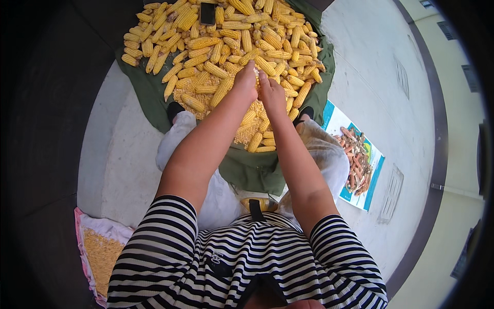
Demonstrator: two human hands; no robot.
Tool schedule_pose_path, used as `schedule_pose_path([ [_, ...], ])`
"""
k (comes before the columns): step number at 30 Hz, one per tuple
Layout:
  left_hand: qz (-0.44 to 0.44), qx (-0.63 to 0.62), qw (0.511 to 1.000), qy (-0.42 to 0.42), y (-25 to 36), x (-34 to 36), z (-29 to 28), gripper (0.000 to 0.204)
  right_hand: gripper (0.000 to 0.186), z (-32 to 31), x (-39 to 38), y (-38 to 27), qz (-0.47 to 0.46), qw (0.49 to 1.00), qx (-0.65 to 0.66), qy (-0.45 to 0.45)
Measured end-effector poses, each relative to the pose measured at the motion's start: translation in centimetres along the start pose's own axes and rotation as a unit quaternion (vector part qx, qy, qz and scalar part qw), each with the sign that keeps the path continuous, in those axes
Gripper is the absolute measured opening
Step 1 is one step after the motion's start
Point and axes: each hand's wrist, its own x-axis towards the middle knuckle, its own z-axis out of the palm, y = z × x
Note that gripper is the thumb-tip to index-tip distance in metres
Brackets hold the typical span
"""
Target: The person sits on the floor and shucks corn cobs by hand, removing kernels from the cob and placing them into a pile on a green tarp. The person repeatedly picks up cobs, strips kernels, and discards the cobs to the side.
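Observation:
Both arms stretch forward over a heap of dried yellow corn cobs [206, 44]. My left hand [246, 82] and my right hand [271, 92] are closed close together around one corn cob [257, 75]; only a small part of it shows between them. Under and around the hands lie whole cobs and loose corn kernels [193, 85]. Everything in the heap rests on a dark green cloth [257, 175], which reaches back between my feet.
A dark phone [207, 14] lies on the heap's far side. To the right, stripped reddish cobs [355, 159] lie on a white and teal sheet [363, 201]. At lower left, kernels [100, 257] cover a pink-edged cloth [80, 232]. A pale wall [453, 154] stands far right.

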Motion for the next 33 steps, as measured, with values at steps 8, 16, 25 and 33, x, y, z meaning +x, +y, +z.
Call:
schedule_pose_path([
  [8,-0.055,-0.04,0.992,-0.102,0.5,0.2,-0.3,0.025,0.054,0.7,1.6,1.9,0.055,0.979,0.195,-0.014],
  [16,0.032,0.139,0.975,-0.173,0.7,-1.7,-0.3,0.019,0.043,-1.5,-0.3,-0.5,0.061,0.897,0.438,-0.022],
  [25,0.077,0.2,0.973,-0.08,0.0,-2.5,0.5,0.02,0.038,0.4,-2.7,0.3,-0.039,0.913,0.406,-0.021],
  [33,0.115,0.218,0.961,-0.127,-0.6,-0.8,-0.2,0.017,0.046,2.1,-2.4,1.8,-0.143,0.944,0.289,0.064],
])
